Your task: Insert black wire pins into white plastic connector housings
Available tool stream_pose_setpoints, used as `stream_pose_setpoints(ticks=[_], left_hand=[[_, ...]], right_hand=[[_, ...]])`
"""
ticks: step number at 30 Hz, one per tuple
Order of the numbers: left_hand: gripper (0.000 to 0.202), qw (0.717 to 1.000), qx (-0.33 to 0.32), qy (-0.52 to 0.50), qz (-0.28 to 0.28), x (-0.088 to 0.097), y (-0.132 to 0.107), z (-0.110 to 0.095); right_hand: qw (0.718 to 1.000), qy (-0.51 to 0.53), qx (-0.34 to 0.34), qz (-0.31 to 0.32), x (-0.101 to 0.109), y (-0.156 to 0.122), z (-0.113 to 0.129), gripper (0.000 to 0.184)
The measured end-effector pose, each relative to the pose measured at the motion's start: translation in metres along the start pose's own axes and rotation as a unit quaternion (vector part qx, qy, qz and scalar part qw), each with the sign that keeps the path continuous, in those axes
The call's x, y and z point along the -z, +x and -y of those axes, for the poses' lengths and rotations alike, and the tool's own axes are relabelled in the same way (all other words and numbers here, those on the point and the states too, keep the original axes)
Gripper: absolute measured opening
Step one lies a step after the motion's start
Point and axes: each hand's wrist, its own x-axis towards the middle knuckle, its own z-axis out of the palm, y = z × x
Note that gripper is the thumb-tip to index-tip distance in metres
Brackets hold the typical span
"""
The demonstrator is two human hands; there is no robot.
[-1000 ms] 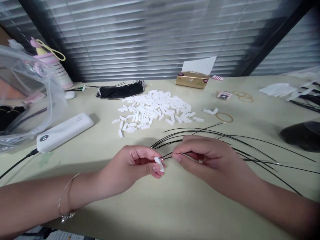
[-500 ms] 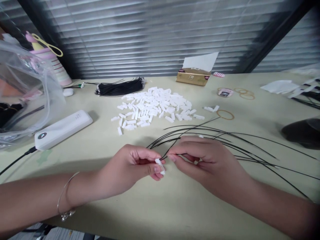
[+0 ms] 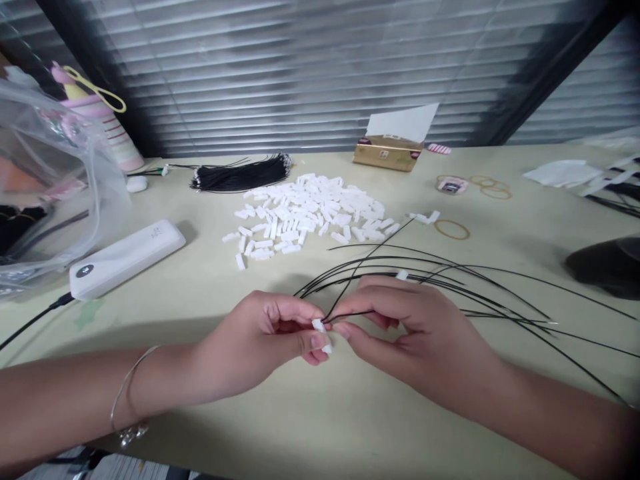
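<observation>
My left hand (image 3: 270, 333) pinches a small white plastic connector (image 3: 320, 328) between thumb and forefinger. My right hand (image 3: 415, 327) meets it from the right, fingers pinched on a thin black wire (image 3: 350, 313) whose end sits at the connector. A second white connector (image 3: 401, 274) peeks out above my right hand's fingers. Several loose black wires (image 3: 450, 273) fan out over the table behind and to the right of my right hand. A heap of white connectors (image 3: 310, 210) lies further back at the centre.
A tied bundle of black wires (image 3: 240, 177) lies behind the heap. A white power bank (image 3: 125, 257) with a cable and a clear plastic bag (image 3: 45, 173) are at the left. A gold box (image 3: 385, 153), rubber bands (image 3: 451, 229) and a dark object (image 3: 607, 267) sit at the right.
My right hand has moved left, closing the gap to the connector in my left hand. One black wire has swung up, its far end now pointing toward the heap.
</observation>
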Motion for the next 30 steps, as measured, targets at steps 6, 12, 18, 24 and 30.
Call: stream_pose_setpoints(ticks=[6,12,18,24,30], left_hand=[[0.009,1.000,-0.003,0.019,0.005,0.0006,0.0016,0.0009],[0.011,0.998,-0.015,0.064,0.002,0.0006,0.0021,0.0024],[0.013,0.998,-0.021,0.063,0.009,0.0007,0.0002,0.0034],[0.006,1.000,-0.022,0.003,-0.010,-0.0006,0.0032,0.0037],[0.011,0.994,-0.027,-0.104,-0.006,0.0006,0.0077,0.0036]], right_hand=[[1.000,-0.002,0.025,-0.002,-0.0044,-0.0002,-0.0003,0.015],[0.998,-0.003,0.054,-0.014,-0.0075,-0.0023,0.0000,0.018],[0.993,-0.050,0.102,-0.012,-0.0091,-0.0060,-0.0013,0.022],[0.997,-0.023,0.074,-0.025,-0.0062,-0.0017,0.0002,0.016],[0.999,0.000,0.002,-0.040,-0.0028,0.0025,0.0052,0.016]])
